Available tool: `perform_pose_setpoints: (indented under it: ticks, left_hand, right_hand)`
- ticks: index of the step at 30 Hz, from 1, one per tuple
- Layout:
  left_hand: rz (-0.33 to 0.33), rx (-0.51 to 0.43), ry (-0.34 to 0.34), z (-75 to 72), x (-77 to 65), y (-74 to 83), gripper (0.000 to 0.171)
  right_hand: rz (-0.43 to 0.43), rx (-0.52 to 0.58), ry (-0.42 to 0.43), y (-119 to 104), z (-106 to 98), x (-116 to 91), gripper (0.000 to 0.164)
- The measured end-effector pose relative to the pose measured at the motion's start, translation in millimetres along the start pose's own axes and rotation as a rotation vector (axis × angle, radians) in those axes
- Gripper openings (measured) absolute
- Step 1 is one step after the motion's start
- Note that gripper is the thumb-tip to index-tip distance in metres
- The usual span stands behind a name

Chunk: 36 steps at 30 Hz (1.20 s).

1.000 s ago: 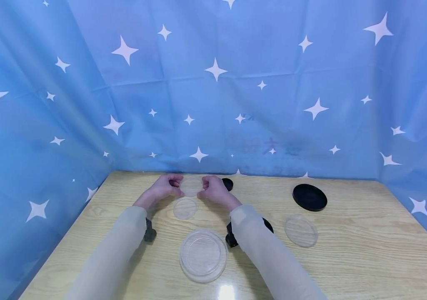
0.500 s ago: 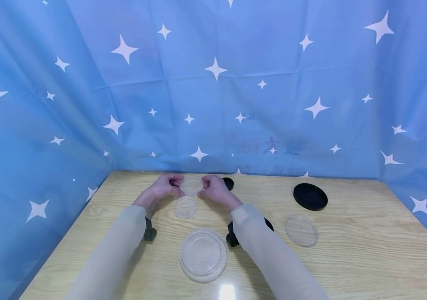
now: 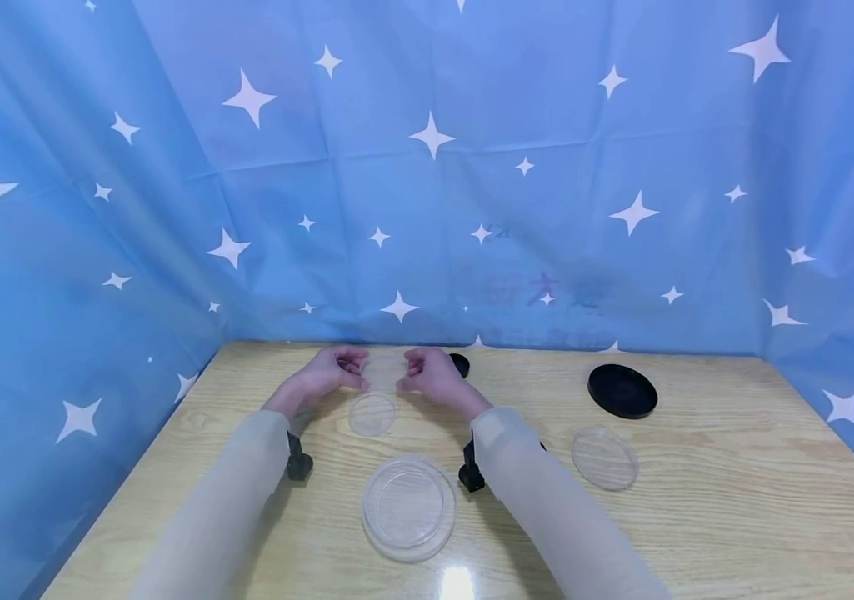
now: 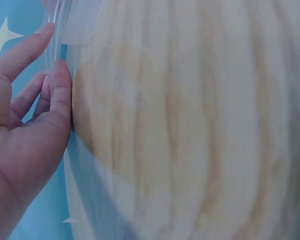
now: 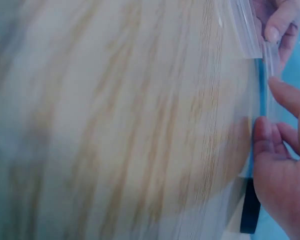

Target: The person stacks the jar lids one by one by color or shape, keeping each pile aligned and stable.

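Observation:
At the back of the table, a clear round plastic dish (image 3: 385, 375) is held between both hands. My left hand (image 3: 331, 372) pinches its left edge between thumb and fingers; the right hand (image 3: 432, 377) does the same on the right edge. Both wrist views show this dish nearly edge-on, with the left thumb (image 4: 46, 32) and the right fingers (image 5: 264, 135) at its rim. A smaller-looking clear disc (image 3: 372, 414) lies just in front of the hands. In the right wrist view, that second clear piece (image 5: 244, 30) appears near the held dish.
Nearer on the wooden table (image 3: 734, 500) lies a larger clear dish (image 3: 408, 508). To the right are another clear disc (image 3: 605, 458) and a black round dish (image 3: 622, 391). A small black round piece (image 3: 460, 364) sits behind the right hand. A blue star-print curtain (image 3: 427, 208) hangs behind.
Both hands keep their hold on the clear dish in nearly the same place. The right forearm has shifted slightly right, covering more of a black round piece beneath it.

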<state>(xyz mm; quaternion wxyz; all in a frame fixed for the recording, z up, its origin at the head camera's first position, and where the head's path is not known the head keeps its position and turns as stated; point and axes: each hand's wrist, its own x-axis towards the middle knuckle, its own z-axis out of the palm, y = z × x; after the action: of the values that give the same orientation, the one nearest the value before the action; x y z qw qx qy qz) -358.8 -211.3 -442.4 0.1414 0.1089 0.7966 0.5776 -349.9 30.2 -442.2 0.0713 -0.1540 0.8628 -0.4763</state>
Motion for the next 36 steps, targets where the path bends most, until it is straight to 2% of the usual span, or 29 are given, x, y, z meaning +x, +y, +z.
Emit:
perform_pose_setpoints:
  ticks: [4,10,14,22,25,29,36]
  left_hand:
    - [-0.011,-0.026,0.0,1.3,-1.1,1.6,0.067]
    - [-0.027,-0.017,0.033,2.7,-6.3,7.7,0.066]
    - [-0.009,-0.034,0.04,5.6,-12.6,15.2,0.067]
    - [0.05,-0.03,0.034,12.4,-30.6,25.7,0.067]
    - [0.062,-0.062,0.028,17.4,-37.3,27.8,0.069]
    - [0.074,-0.106,0.008,24.8,-48.1,31.3,0.07]
    - [0.102,-0.084,0.023,33.3,-70.6,34.7,0.069]
  right_hand:
    - [0.022,0.049,-0.01,-1.2,-4.4,-2.0,0.059]
    - [0.022,0.103,-0.02,-7.2,-13.3,-7.4,0.059]
    - [0.012,0.114,-0.017,-11.5,-19.1,-14.3,0.059]
    - [-0.023,0.128,0.017,-19.0,-25.7,-30.0,0.058]
    - [-0.038,0.133,0.025,-21.1,-28.1,-38.7,0.059]
    - [-0.049,0.146,0.022,-23.1,-30.7,-52.6,0.055]
    - [-0.042,0.187,-0.003,-28.9,-30.6,-73.4,0.055]
